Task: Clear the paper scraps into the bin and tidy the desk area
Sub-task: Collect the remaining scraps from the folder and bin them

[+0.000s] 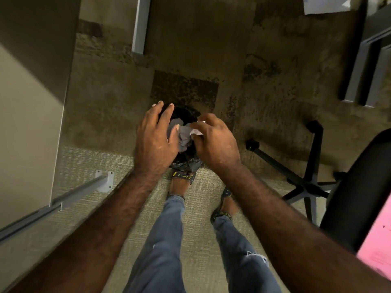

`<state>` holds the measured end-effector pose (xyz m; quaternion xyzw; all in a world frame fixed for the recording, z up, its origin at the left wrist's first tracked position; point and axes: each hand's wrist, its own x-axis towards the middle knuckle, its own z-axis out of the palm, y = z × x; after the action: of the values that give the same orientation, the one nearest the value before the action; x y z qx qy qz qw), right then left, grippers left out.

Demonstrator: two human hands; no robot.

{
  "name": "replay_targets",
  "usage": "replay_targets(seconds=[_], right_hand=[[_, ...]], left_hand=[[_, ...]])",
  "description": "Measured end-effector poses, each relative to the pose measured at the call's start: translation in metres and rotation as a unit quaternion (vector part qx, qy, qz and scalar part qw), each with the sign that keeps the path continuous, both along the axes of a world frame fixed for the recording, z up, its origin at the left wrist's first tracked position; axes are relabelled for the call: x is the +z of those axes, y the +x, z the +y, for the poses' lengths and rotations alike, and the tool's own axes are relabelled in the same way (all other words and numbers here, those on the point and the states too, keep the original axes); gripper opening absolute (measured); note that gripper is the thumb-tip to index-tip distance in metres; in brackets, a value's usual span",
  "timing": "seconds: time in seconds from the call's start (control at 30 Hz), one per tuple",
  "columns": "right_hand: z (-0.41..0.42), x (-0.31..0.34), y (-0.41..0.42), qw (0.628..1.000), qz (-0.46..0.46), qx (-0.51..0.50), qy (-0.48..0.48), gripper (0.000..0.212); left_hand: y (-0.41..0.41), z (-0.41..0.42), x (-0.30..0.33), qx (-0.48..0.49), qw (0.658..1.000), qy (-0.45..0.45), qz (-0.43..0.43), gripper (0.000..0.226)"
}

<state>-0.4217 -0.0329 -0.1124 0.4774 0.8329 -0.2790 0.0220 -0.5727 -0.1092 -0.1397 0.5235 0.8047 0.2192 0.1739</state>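
Seen from above, a round bin lined with a glossy black plastic bag stands on the floor just ahead of the person's sandalled feet, its dark inside mostly hidden by the two hands held over its mouth. Between the hands sits a wad of crumpled paper scraps, grey in shadow with one bright white creased edge, directly above the bin opening. The right hand has its fingers curled in, pinching the white edge of the paper. The left hand is spread loosely, fingers extended over the far rim and thumb against the side of the wad; whether it actually grips the paper cannot be told. The floor is ribbed beige carpet near the feet and mottled brown carpet tiles farther off. A black swivel chair with a star-shaped base stands to the right.
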Motion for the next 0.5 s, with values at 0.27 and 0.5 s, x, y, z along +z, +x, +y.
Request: replay_targets(seconds=[0.27,0.5], right_hand=[[-0.002,-0.007,0.005,0.999,0.035,-0.007,-0.026,0.053],[0.005,-0.002,0.041,0.999,0.029,-0.043,-0.011,0.051]], left_hand=[[0.007,0.004,-0.003,-0.013,1.0,0.015,0.018,0.048],[0.035,0.014,0.003,-0.033,0.999,0.031,0.023,0.048]])
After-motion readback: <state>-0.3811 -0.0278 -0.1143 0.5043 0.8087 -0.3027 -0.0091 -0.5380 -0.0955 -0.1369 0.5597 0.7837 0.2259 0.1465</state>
